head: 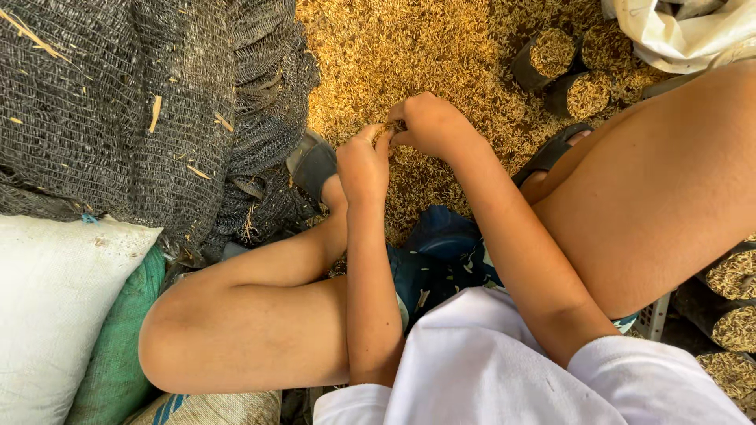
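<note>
Worn on the head, tipped steeply down over the lap and bent knees, close enough that forearms and thighs fill the near half of the frame. Faces outward across a floor of golden rice husk (441, 55) at the far side, with dark netting (118, 102) far left and small black husk-filled pots (563, 75) far right. Only one view, so nothing shared with another.
</note>
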